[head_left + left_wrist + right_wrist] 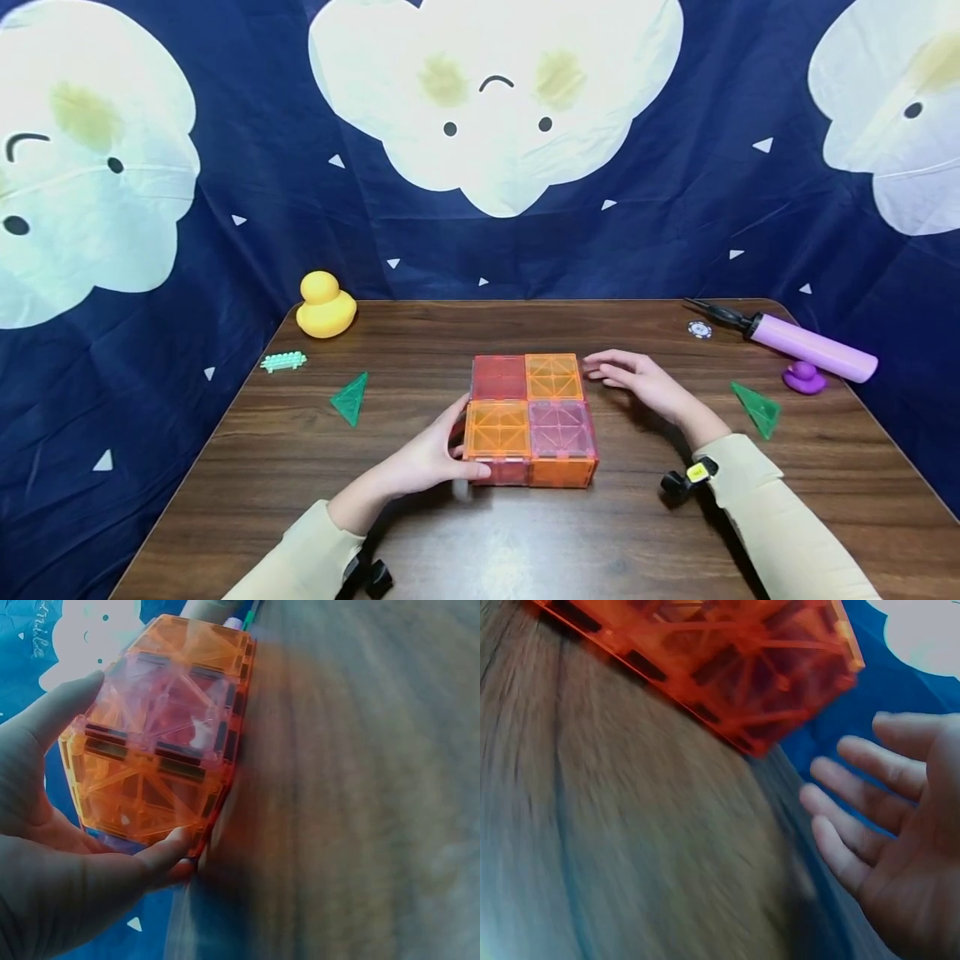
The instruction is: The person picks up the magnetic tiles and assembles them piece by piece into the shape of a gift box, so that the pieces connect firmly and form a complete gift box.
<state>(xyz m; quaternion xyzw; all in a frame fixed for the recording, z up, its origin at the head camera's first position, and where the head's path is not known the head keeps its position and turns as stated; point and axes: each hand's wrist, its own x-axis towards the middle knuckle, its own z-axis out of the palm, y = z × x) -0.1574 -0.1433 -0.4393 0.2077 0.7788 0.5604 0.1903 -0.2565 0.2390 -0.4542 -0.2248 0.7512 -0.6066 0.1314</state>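
Observation:
A flat box of translucent magnetic tiles [498, 429] sits mid-table, its top made of red, orange and purple squares. My left hand [427, 450] grips its near left corner, thumb along the front wall and fingers at the left side. In the left wrist view, thumb and fingers of that hand [67, 847] spread around the orange and pink walls of the box. Just off the far right corner, my right hand [637, 383] hovers with loosely extended fingers. The right wrist view has this hand [900, 825] apart from the orange side of the box [757, 660], holding nothing.
Green triangular tiles lie left [350, 400] and right [757, 408]. A yellow duck [326, 308] and a mint-green bumpy toy [283, 361] are at the left. To the right lie a purple duck [804, 379], a lilac hand pump [813, 346] and a poker chip [700, 330].

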